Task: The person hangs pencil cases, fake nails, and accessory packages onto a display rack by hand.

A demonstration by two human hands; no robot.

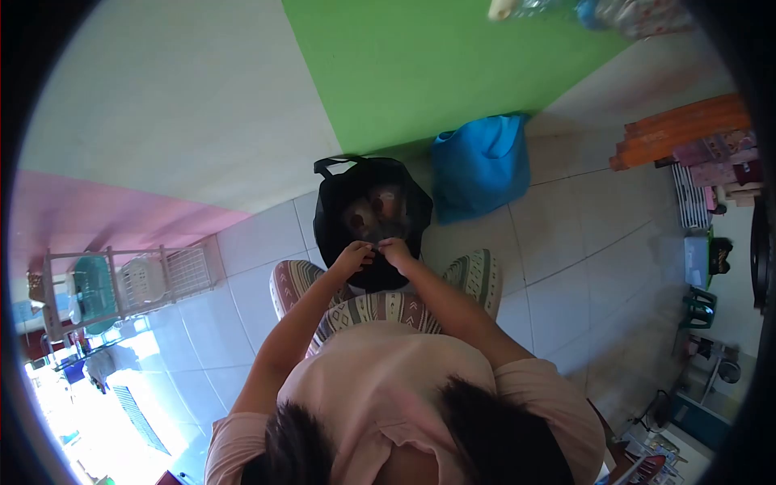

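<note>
An open black bag (329, 212) with a dark handle stands on the floor in front of my knees. Inside it, what looks like clear plastic (390, 202) shows pale and reddish-brown shapes that are too dim to name. Over the bag's near side, my left hand (353, 258) has its fingers curled in a pinch. Close beside it, almost touching, my right hand (395, 252) pinches too, with its fingertips toward the left one. Whatever lies between the fingertips is too small to make out.
A blue bag (482, 168) stands against the wall, right of the black one. To the left is a white rack (190, 268) with baskets. Orange folded cloth (679, 133) lies at the right, with a green stool (699, 308) farther off. Tiled floor (558, 275) surrounds me.
</note>
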